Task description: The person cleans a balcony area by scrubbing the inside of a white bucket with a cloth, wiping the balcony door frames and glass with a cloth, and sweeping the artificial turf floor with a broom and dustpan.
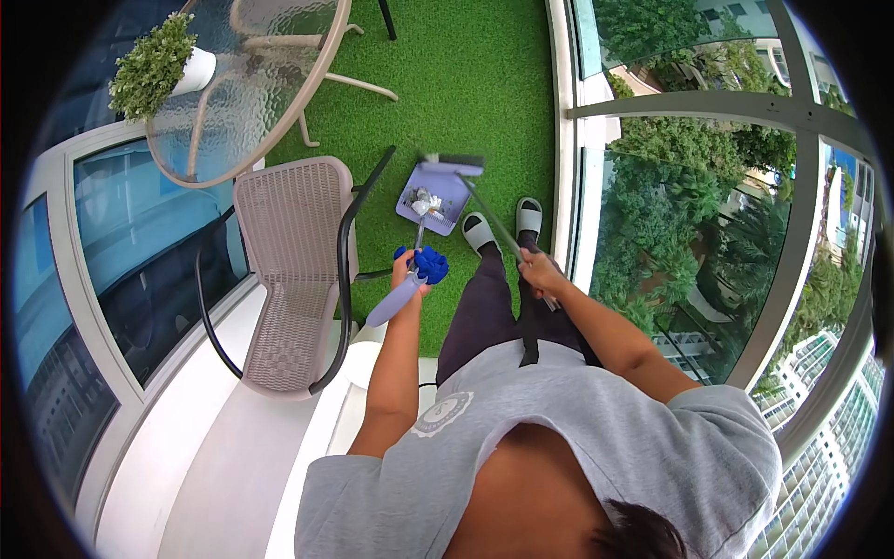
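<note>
My left hand [408, 274] grips the handle of a lilac long-handled dustpan [454, 192], with a bunched blue cloth [431, 265] at the same spot. The pan rests on green artificial turf and holds crumpled whitish litter [424, 202] and small bits. My right hand [541, 272] is closed around the pole of a broom [492, 216]. The lilac broom head [454, 165], slightly blurred, is at the pan's far edge, its dark bristles pointing away from me.
A woven armchair [293, 258] stands at left, with a round glass table [237, 105] beyond it bearing a potted plant [150, 70]. Glass balcony panels [684, 265] run along the right. My slippered feet [478, 232] are just right of the pan.
</note>
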Tool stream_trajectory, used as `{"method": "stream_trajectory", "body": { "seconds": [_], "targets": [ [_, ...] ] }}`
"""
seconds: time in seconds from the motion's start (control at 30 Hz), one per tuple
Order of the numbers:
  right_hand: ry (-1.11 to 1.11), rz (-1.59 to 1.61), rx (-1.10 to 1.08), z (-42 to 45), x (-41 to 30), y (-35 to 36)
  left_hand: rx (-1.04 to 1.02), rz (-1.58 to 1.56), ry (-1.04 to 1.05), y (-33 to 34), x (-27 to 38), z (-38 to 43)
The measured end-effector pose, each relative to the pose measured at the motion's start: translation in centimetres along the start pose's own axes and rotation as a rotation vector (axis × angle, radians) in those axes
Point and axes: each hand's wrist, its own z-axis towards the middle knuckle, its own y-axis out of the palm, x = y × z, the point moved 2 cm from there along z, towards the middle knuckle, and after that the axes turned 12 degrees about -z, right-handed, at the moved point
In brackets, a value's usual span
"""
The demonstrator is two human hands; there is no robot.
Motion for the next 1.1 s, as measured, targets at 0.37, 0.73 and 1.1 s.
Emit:
{"method": "stream_trajectory", "body": {
  "seconds": [0.37,0.73,1.1],
  "targets": [
    [-0.097,-0.169,0.068,-12.2,-1.4,-8.8,-0.230,-0.062,-0.074,7.4,0.7,-2.8],
    [-0.265,0.304,0.191,-9.3,-12.3,-22.6,-0.017,-0.028,-0.106,32.9,0.9,4.8],
    [-0.399,0.377,0.132,-4.5,-31.0,-40.9,-0.176,-0.109,-0.203,56.5,6.0,15.2]
  ]
}}
